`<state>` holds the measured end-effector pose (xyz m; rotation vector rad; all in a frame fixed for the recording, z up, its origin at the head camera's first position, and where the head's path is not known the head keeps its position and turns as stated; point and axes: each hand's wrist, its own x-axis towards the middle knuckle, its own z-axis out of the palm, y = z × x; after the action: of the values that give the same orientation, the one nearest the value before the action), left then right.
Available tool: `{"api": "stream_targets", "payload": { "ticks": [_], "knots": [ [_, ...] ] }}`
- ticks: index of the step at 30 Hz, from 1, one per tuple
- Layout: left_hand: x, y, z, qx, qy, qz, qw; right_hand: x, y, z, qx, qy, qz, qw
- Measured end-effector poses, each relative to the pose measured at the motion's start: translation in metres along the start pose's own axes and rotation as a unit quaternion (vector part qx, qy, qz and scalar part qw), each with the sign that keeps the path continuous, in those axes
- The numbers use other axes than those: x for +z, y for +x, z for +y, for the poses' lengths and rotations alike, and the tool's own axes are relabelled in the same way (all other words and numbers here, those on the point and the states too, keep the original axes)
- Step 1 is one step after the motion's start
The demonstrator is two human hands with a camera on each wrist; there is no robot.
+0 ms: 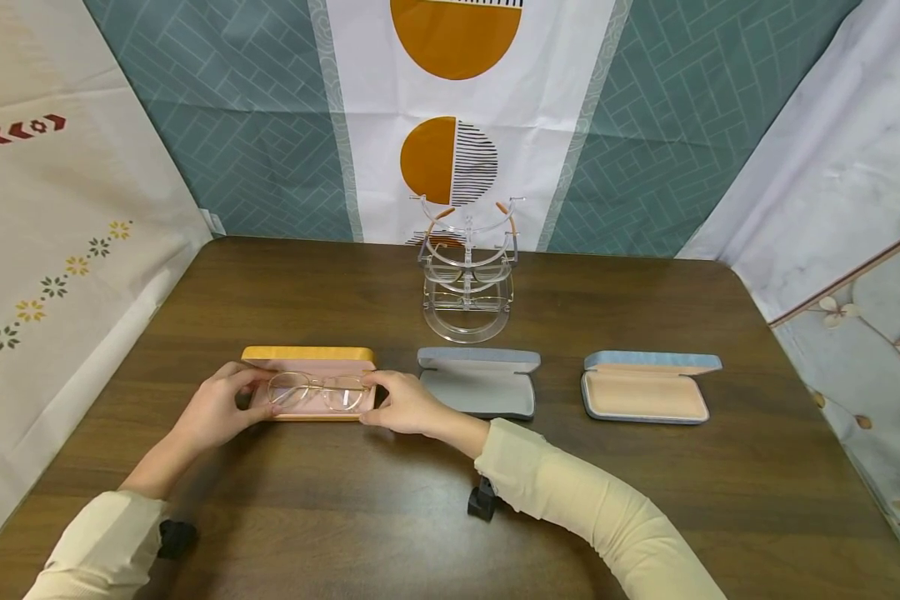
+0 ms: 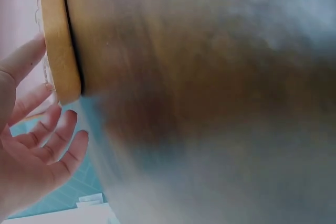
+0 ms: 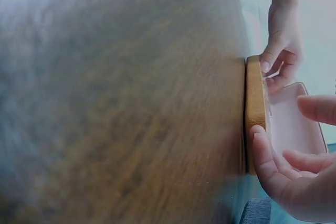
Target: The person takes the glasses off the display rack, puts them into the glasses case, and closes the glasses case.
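Gold wire-rimmed eyeglasses [image 1: 315,392] lie in an opened yellow eyeglass case [image 1: 309,353] with a pink lining. My left hand [image 1: 221,404] pinches their left end between thumb and forefinger; its other fingers spread past the end of the case in the left wrist view. At the opposite end is my right hand [image 1: 408,404], its forefinger by the upper right rim of the eyeglasses. In the right wrist view its thumb [image 3: 262,153] rests against the front wall of the yellow case, while the other fingers stay loosely extended over the pink lining.
To the right stand an opened grey eyeglass case [image 1: 480,392] and an opened blue case [image 1: 645,396] with a peach lining. Behind them rises a clear tiered stand [image 1: 467,325] bearing glasses. Patterned cloths [image 1: 262,142] hang around the wooden table [image 1: 330,500].
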<state>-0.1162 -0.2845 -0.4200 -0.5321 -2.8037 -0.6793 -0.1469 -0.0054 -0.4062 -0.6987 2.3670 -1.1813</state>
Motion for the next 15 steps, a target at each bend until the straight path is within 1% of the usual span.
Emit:
{"api": "stream_targets", "payload": {
  "ticks": [5, 8, 11, 15],
  "knots": [
    [-0.004, -0.005, -0.002, -0.012, -0.009, 0.0, 0.9999, -0.002, -0.004, -0.001, 0.009, 0.028, 0.016, 0.9994],
    [-0.009, -0.008, -0.004, -0.022, -0.022, -0.001, 0.9995, -0.003, -0.007, -0.002, 0.014, 0.033, 0.021, 0.9991],
    [-0.015, -0.011, -0.005, -0.044, -0.046, -0.012, 0.9979, -0.003, -0.009, -0.003, 0.021, 0.036, 0.032, 0.9986],
    [-0.023, -0.014, -0.004, -0.078, -0.074, -0.025, 0.9939, -0.003, -0.011, -0.004, 0.023, 0.036, 0.057, 0.9974]
  ]
}}
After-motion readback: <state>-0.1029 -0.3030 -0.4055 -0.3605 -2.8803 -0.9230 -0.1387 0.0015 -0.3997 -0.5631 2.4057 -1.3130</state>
